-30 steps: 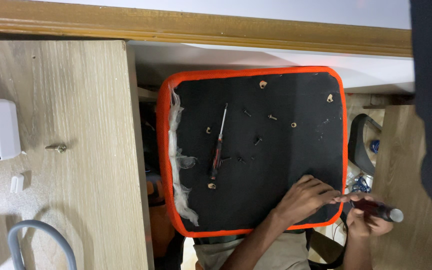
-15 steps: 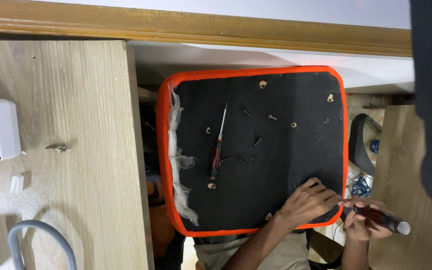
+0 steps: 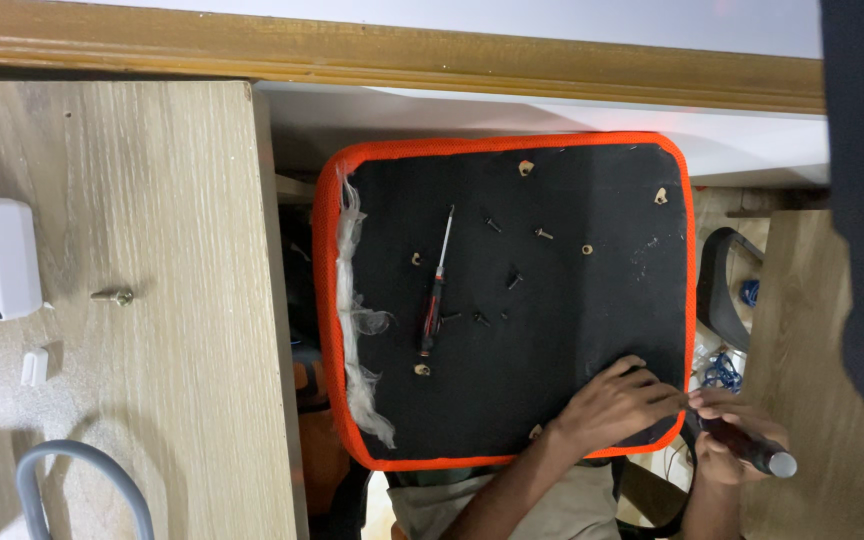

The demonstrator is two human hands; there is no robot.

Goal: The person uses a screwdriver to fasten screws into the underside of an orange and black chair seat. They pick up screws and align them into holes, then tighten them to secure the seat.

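Even, soft indoor light; the picture is sharp, with dim shadow under the black seat panel (image 3: 552,300).

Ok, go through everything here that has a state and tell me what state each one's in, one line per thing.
Seat cushion: lying flat, black underside up, white stuffing frayed out along one edge.
Red-handled screwdriver: lying loose on the cushion, untouched.
Screws: out, scattered on the black fabric.
Left hand: pressed on the cushion's corner.
Right hand: closed around a dark tool.
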